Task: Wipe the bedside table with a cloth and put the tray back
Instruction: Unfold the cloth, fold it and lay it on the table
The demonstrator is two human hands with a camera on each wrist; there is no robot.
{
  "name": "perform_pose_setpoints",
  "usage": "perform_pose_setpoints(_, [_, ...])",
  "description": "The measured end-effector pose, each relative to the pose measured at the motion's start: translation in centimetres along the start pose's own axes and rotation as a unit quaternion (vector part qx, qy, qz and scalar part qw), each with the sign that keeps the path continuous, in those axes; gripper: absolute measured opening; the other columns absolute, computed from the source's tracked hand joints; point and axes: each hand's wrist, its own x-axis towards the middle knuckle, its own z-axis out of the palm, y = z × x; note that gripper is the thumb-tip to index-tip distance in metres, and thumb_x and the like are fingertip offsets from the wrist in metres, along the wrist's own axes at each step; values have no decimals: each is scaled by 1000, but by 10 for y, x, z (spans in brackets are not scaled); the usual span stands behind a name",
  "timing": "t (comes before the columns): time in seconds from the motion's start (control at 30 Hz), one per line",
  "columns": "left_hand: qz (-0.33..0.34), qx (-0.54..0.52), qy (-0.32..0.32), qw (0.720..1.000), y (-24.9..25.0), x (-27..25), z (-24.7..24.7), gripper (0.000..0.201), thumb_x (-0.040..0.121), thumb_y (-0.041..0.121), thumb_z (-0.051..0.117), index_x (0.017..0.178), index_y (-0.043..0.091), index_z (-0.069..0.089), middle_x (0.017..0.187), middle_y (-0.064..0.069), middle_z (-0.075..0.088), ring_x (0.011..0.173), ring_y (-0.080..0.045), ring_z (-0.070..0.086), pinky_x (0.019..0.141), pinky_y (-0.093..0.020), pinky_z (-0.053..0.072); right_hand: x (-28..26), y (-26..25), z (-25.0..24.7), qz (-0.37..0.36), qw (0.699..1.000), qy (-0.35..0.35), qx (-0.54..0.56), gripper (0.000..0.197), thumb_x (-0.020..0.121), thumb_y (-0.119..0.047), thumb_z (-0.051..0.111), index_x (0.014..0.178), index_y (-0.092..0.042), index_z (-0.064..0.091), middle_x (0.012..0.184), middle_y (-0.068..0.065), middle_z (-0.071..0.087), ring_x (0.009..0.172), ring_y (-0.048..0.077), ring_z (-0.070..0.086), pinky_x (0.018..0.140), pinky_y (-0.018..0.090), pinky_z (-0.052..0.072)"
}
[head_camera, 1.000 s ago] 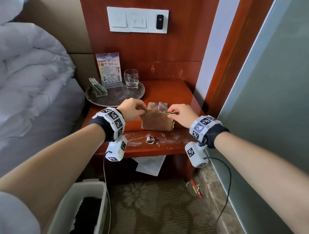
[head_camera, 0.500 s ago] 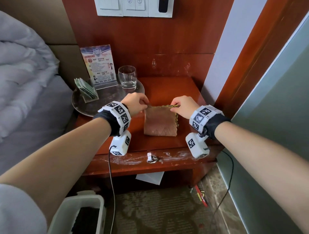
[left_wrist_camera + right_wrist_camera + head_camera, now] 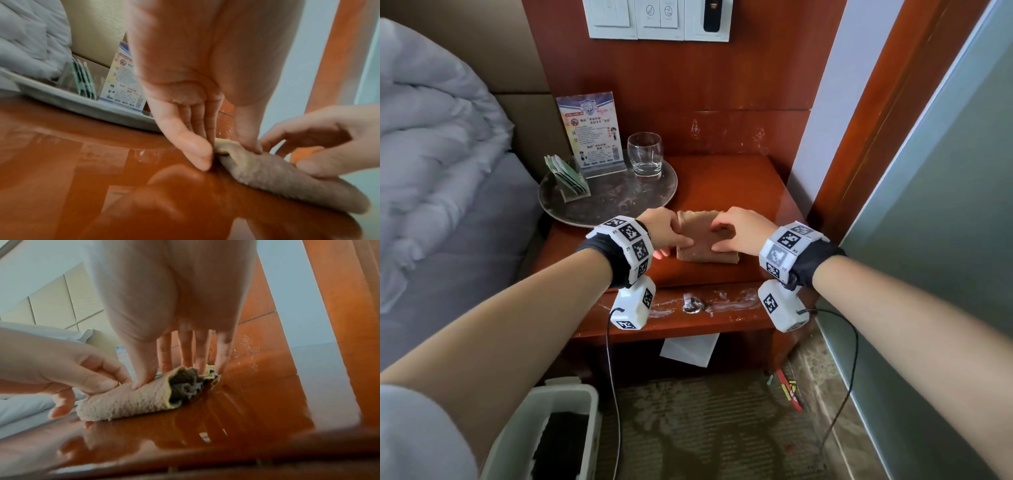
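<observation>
— Starting at the left edge of the bedside table [image 3: 739,185]: what is logged there?

— Item one, round tray [image 3: 619,202], on the back left corner, part of its rim overhanging the left edge. On it: a holder of green sachets [image 3: 566,178], an upright information card [image 3: 594,133], an empty glass [image 3: 645,156]. If "back" means somewhere else, the tray is not yet returned; the pictures do not say where that place is.

— Next along?

— Item two, left hand [image 3: 664,229], near the front middle of the top. Thumb and fingertips [image 3: 197,155] pinch the left end of the cloth; the little finger touches the wood.

— And the cloth itself?

— Item three, brown cloth [image 3: 703,240], folded into a thick pad with a yellow trim, lying on the tabletop between the two hands, just right of the tray's rim but apart from it.

— The other hand?

— Item four, right hand [image 3: 739,233]. Its thumb [image 3: 141,378] presses down on the pad, its fingers reach over the far edge, so it grips the cloth too.

— Progress?

— My reading: the cloth is being folded ready. The top shines, but white smears show along the front ledge by the drawer pull [image 3: 691,305], so wiping seems unfinished, tray step pending.
</observation>
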Motion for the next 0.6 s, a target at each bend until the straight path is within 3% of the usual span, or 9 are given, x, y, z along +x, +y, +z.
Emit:
perform_pose_setpoints(0.1, [6, 29, 6, 1000, 3, -18, 13, 37, 83, 24, 70, 108, -2, 61, 95, -20, 72, 82, -30, 71, 69, -33, 58, -15, -2, 7, 7, 1000, 10, 3, 45, 84, -37, 67, 126, -25, 57, 128, 0, 50, 119, 21, 49, 97, 35, 43])
perform_pose_setpoints(0.27, [-27, -20, -16, 999, 3, -47, 25, 32, 84, 15, 70, 108, -3, 60, 91, -20, 70, 63, -21, 65, 65, -31, 57, -50, -9, 19, 0, 1000, 18, 24, 42, 87, -38, 63, 125, -23, 58, 127, 3, 51, 120, 23, 48, 100, 38, 43])
perform_pose_setpoints(0.4, [-67, -74, -7, 995, 2, -68, 37, 21, 83, 7, 69, 98, -8, 63, 84, -23, 71, 67, -29, 68, 81, -43, 58, -76, -14, 30, 53, 988, 116, 84, 28, 90, -35, 60, 110, -16, 65, 116, 6, 60, 108, 24, 56, 89, 33, 46])
perform_pose_setpoints(0.43, [-71, -95, -5, 993, 2, -72, 41, 15, 83, 2, 68, 93, -7, 62, 79, -22, 69, 64, -28, 67, 80, -43, 58, -82, -14, 33, 80, 982, 138, 100, 26, 90, -34, 60, 105, -14, 65, 112, 6, 64, 104, 24, 59, 84, 32, 47])
perform_pose_setpoints(0.53, [-78, -165, 24, 983, 1, -84, 53, 14, 82, -7, 65, 78, 2, 56, 60, -12, 64, 50, -21, 64, 60, -32, 58, -92, -15, 44, 175, 963, 142, 149, 29, 90, -39, 60, 95, -10, 64, 96, 10, 70, 92, 28, 67, 79, 32, 53])
perform_pose_setpoints(0.6, [-92, -222, 44, 970, 0, -91, 61, 19, 83, -8, 63, 71, 5, 55, 57, -10, 63, 39, -15, 62, 45, -26, 55, -93, -16, 52, 220, 935, 121, 249, 37, 87, -43, 62, 93, -7, 62, 88, 12, 69, 86, 30, 71, 81, 42, 57])
